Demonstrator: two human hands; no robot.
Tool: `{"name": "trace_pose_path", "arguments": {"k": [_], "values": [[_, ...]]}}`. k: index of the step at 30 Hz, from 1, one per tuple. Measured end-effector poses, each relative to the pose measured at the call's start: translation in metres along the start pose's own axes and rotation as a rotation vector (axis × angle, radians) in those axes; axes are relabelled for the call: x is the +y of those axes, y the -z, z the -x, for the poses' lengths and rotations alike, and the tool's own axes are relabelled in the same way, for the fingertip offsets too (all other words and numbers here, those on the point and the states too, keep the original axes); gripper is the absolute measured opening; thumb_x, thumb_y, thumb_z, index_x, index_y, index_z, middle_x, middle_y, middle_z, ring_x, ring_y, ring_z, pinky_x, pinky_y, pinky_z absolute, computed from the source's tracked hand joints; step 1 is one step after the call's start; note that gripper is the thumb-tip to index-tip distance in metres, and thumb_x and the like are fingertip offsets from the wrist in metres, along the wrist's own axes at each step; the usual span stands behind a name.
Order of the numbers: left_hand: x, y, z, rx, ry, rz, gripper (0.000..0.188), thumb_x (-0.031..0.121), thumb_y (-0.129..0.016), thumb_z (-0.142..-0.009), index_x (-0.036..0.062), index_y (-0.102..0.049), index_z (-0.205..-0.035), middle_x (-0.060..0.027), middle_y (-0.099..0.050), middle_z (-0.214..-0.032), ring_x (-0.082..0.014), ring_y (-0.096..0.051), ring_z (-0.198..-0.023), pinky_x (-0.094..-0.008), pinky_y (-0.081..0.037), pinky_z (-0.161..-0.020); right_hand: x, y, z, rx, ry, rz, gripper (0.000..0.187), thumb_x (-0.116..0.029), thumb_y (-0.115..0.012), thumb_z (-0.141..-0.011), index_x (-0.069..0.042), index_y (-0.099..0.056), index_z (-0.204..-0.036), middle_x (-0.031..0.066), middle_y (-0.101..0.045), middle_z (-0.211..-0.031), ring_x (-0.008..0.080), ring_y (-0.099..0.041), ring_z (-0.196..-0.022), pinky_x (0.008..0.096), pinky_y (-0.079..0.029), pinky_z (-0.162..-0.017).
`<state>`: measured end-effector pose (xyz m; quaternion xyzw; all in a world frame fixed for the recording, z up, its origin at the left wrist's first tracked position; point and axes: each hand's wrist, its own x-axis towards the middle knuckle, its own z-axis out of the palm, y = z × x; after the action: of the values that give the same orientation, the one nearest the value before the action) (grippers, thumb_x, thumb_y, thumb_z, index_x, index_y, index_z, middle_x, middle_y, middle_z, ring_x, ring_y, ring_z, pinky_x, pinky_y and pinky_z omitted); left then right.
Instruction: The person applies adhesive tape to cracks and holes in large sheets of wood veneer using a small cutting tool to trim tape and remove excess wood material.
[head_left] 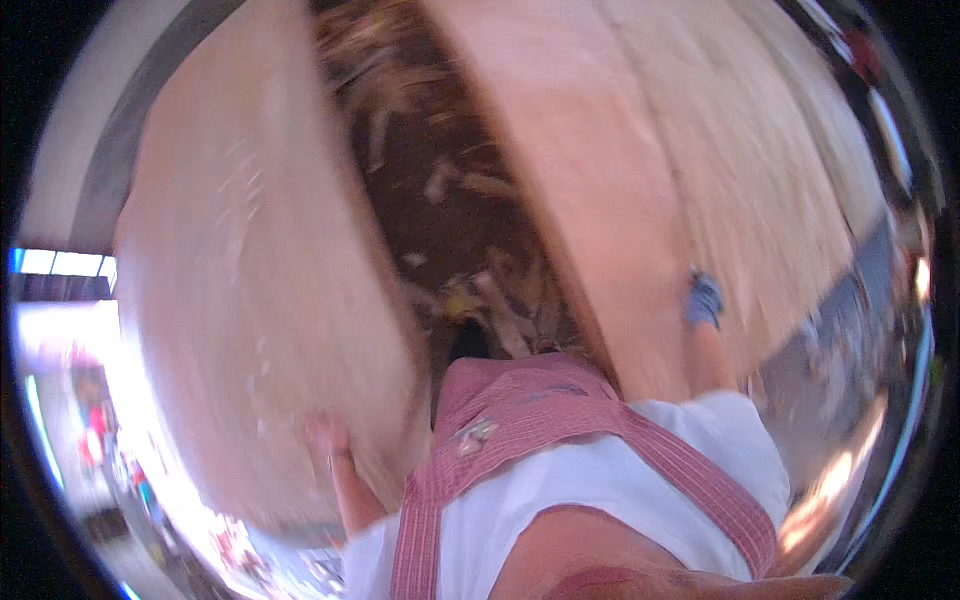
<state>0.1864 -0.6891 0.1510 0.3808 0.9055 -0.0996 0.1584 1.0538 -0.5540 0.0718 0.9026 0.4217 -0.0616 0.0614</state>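
A large pale wooden sheet, like plywood or veneer, spreads out on my left. My bare left hand rests on its near part, fingers stretched out though blurred. On the right lies a pinkish-tan wooden sheet, with a paler sheet alongside it. My right hand, in a blue-grey glove, is at the seam between these two sheets. Blur hides its fingers, and whether it grips the edge cannot be made out.
Between the two sides runs a dark gap whose floor is strewn with wood scraps. More debris covers the ground at the right. Bright windows show at the far left.
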Motion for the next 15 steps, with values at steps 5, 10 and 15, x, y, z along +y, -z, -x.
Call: {"name": "trace_pose_path", "arguments": {"k": [5,10,15], "values": [[-0.02,0.01,0.013,0.071,0.087,-0.003,0.075,0.051,-0.047,-0.091,0.0018,-0.035,-0.146,-0.0207,-0.034,-0.152,-0.037,-0.028,-0.142,-0.0447,-0.022,-0.117,-0.013,0.029,0.066,0.146,0.236,-0.185,0.029,-0.034,-0.051,-0.097,-0.007,-0.06,-0.102,0.0219,-0.067,-0.096,0.0395,-0.065,-0.087,0.0504,-0.051,-0.071],[0.032,-0.005,0.052,0.128,0.229,0.091,0.086,0.059,-0.049,-0.088,0.0061,-0.025,-0.152,-0.0203,-0.027,-0.156,-0.0387,-0.023,-0.144,-0.0485,-0.02,-0.118,-0.023,0.018,0.166,0.188,0.533,-0.28,0.03,-0.034,-0.05,-0.098,-0.006,-0.06,-0.102,0.0218,-0.068,-0.09,0.0419,-0.065,-0.08,0.0501,-0.05,-0.066],[0.043,0.029,0.084,0.018,0.063,0.203,0.084,0.059,-0.051,-0.088,0.0117,-0.026,-0.153,-0.0185,-0.026,-0.157,-0.0379,-0.024,-0.144,-0.0553,-0.019,-0.115,-0.152,0.016,0.29,-0.147,0.797,-0.816,0.02,-0.017,-0.055,-0.097,0.0,-0.063,-0.104,0.0065,-0.068,-0.085,0.0122,-0.06,-0.075,0.0307,-0.049,-0.067]]}}
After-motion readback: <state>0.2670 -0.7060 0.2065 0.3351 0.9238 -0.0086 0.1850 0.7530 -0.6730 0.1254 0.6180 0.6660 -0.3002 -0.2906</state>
